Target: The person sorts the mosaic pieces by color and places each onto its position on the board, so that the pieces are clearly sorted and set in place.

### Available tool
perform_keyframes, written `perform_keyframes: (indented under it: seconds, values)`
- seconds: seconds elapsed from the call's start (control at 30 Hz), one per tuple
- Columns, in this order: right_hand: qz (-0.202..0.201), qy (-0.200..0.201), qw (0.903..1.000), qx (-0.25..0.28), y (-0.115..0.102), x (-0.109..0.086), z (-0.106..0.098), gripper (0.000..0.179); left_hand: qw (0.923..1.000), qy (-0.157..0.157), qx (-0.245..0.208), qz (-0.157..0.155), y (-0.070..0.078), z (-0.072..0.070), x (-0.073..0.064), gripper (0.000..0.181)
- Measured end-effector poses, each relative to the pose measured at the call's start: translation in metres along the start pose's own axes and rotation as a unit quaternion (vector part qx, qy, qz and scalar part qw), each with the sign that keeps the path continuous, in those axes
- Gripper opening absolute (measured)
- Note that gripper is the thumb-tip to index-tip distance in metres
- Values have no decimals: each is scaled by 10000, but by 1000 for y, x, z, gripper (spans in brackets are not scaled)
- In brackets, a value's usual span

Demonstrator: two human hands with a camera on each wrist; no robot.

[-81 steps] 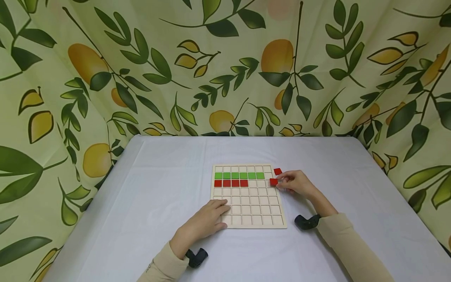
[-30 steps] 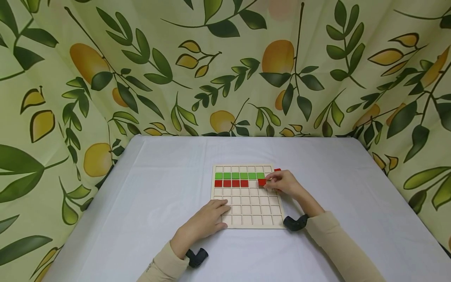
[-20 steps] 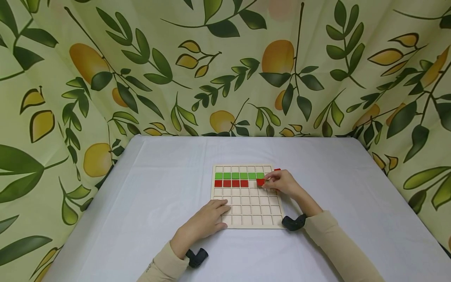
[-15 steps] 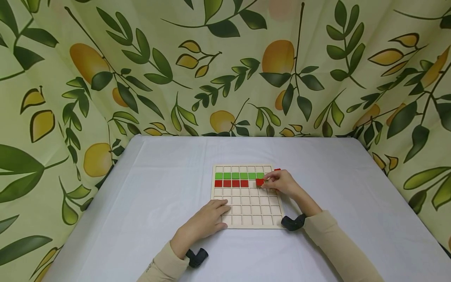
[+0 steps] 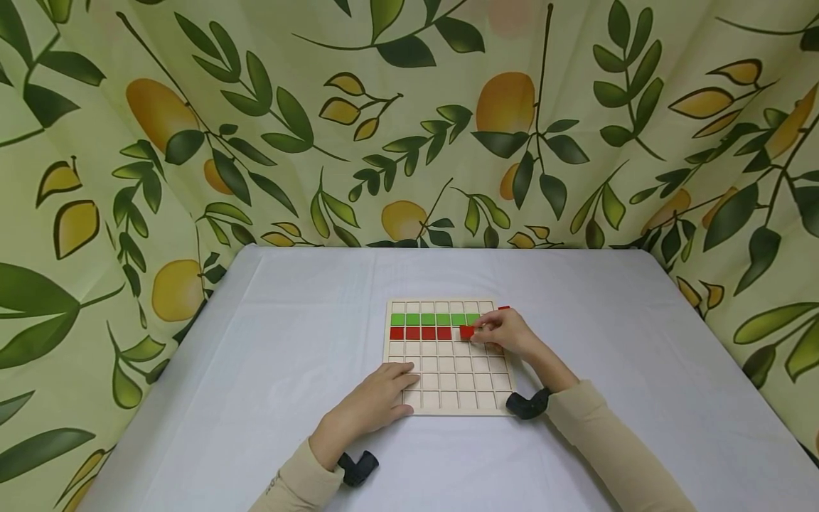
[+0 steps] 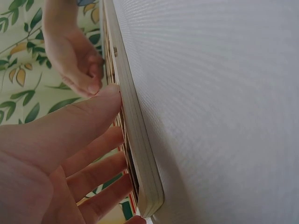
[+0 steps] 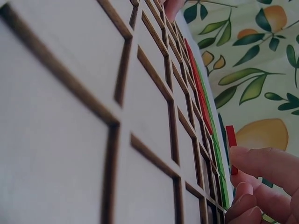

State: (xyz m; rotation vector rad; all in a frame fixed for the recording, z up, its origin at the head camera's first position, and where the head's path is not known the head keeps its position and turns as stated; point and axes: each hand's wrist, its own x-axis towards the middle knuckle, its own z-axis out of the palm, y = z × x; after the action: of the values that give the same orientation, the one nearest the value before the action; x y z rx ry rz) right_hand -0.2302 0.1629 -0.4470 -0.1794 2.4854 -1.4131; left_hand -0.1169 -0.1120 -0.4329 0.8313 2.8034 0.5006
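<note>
A wooden grid board [image 5: 456, 382] lies on the table, with a row of green square tiles [image 5: 427, 319] and, just below it, several red tiles [image 5: 420, 333] side by side. My right hand [image 5: 512, 333] pinches a red tile [image 5: 466, 333] between thumb and fingers, over the red row, slightly right of its last laid tile. In the right wrist view this tile [image 7: 231, 135] stands clear of the board's surface. My left hand [image 5: 376, 395] rests on the board's lower left edge; in the left wrist view its thumb [image 6: 88, 109] lies along the edge and its fingers spread over the top.
Another red tile [image 5: 504, 308] lies beyond the board's upper right corner, partly hidden by my right hand. A white cloth [image 5: 307, 320] covers the table. Behind and beside it hangs a curtain [image 5: 409, 142] printed with fruit and leaves. Each wrist carries a black camera mount [image 5: 360, 469].
My right hand has carried the red tile leftward from the board's right edge, over the red row toward the laid tiles. The left hand has stayed put.
</note>
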Motion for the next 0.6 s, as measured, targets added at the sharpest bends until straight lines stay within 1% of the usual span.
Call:
perform_keyframes:
  seconds: [0.23,0.43,0.6]
  values:
    - [32,-22,10000,-61,-1,1,2,29,10000,0,24,1,0,0,0,50]
    - [16,59,9998,-197,-2,3,5,29,10000,-9,-10,-25,0,0,0,50]
    - [86,98,9997,-204,-3,4,6,29,10000,-4,-18,-42,1,0,0,50]
